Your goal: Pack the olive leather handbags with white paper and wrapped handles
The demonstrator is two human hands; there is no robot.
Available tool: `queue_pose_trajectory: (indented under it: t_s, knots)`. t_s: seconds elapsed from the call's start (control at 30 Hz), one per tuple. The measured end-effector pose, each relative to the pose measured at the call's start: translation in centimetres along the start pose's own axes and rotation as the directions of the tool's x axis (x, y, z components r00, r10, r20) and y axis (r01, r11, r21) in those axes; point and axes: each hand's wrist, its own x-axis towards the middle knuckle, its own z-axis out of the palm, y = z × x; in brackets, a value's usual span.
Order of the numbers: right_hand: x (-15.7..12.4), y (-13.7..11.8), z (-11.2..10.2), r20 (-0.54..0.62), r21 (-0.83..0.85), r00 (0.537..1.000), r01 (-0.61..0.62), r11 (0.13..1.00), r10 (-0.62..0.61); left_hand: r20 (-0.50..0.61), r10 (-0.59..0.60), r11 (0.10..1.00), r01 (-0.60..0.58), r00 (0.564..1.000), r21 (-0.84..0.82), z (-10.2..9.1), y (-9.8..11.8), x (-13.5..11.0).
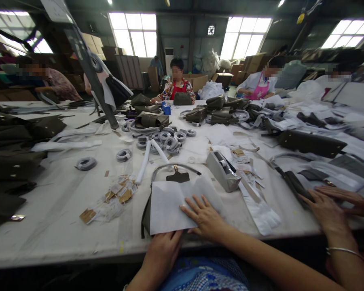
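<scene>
A white sheet (166,204) lies over a dark olive handbag (146,223), hiding most of it. Beyond the sheet the bag's curved handle (157,169) and a dark tab with a metal clasp (177,176) stick out. My right hand (206,218) rests flat on the sheet's right part with its fingers spread. At the sheet's near edge, my left hand (165,251) has its fingers bent and close together. Their tips are partly hidden, and I cannot tell whether they grip the sheet or the bag.
A grey tape dispenser (223,171) stands right of the bag. Paper tags (121,194) lie to the left, with coiled grey straps (170,141) farther back. Dark bags (18,133) are piled at the left. A co-worker's hands (330,206) work on another bag at the right.
</scene>
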Motion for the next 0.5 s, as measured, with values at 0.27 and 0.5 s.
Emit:
queue_pose_trajectory:
  t_s: [0.27,0.5]
  knots:
    - [0.3,-0.1,-0.8,0.013,0.048,0.999,0.029,0.998,-0.03,0.093,0.012,0.988,0.002,0.996,-0.152,-5.3,-0.3,6.1]
    - [1.2,1.1,-3.3,0.099,0.277,0.995,-0.006,0.961,-0.023,0.072,0.038,0.998,-0.034,0.997,-0.053,0.6,-5.3,7.1]
